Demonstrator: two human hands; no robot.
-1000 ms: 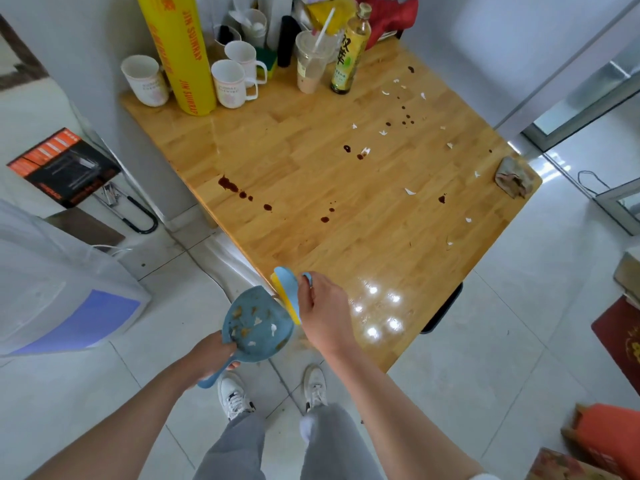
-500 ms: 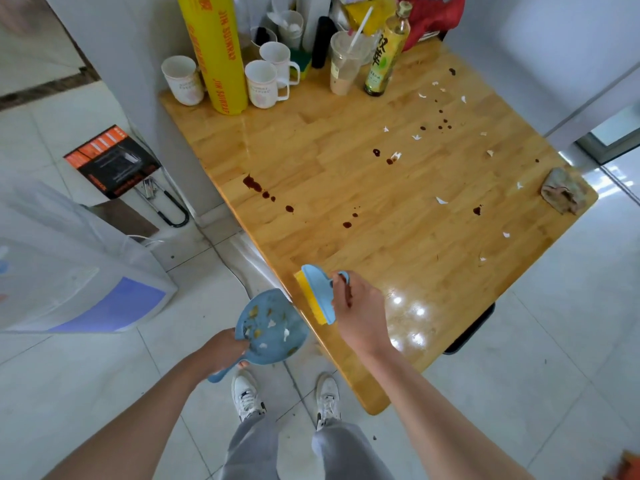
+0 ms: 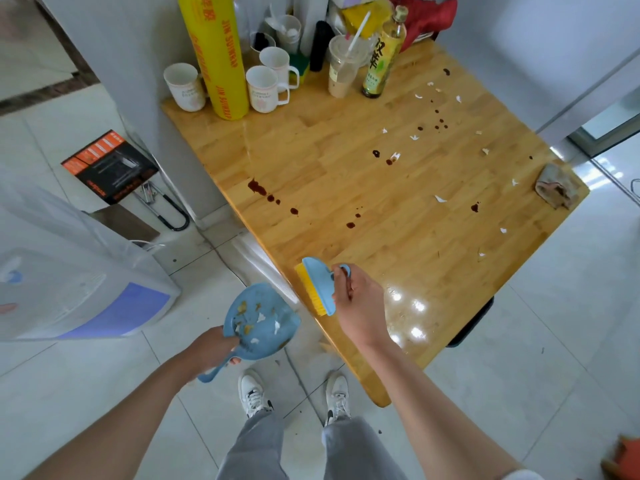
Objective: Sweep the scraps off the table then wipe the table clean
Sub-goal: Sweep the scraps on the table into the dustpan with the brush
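My right hand (image 3: 356, 306) grips a blue brush with yellow bristles (image 3: 317, 287) at the near left edge of the wooden table (image 3: 311, 161). Just below that edge, off the table, my left hand (image 3: 211, 349) holds a blue dustpan (image 3: 261, 322) by its handle; several white and brown scraps lie in it. Small white scraps (image 3: 440, 199) are scattered over the right half of the table, among dark brown spill drops (image 3: 258, 187). A crumpled rag (image 3: 554, 190) lies at the table's right corner.
At the table's far edge stand three mugs (image 3: 265, 88), a yellow roll of wrap (image 3: 216, 53), a plastic cup with a straw (image 3: 343, 69), a tea bottle (image 3: 382, 53) and other clutter. A water dispenser (image 3: 69, 289) stands on the tiled floor to the left.
The view has shifted, so the table sits further right in the picture. Both hands keep their hold; brush and dustpan stay at the near left edge, slightly further apart.
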